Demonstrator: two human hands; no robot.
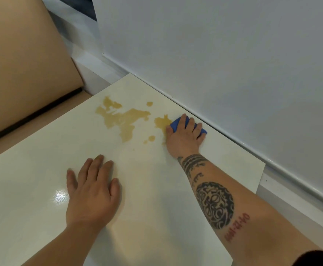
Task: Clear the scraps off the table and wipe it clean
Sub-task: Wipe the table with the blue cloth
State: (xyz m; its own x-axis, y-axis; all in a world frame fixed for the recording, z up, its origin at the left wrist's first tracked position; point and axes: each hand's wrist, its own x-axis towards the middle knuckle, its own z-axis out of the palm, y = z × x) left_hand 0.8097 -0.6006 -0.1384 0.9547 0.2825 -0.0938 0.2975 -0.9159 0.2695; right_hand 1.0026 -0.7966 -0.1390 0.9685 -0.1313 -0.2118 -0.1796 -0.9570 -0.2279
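Now the right hand (184, 134) presses a blue cloth (176, 125) at the yellow spill's (124, 120) edge; left hand (91, 191) flat, fingers spread, on the table (32, 189).

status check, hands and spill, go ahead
Right hand presses blue cloth at the spill's edge. Left hand flat on the table. Yellow spill mostly unwiped. No scraps visible, nothing in the way.

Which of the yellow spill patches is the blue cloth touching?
The patch nearest the wall, directly left of the blue cloth under the right hand; the large puddle and small drops lie apart.
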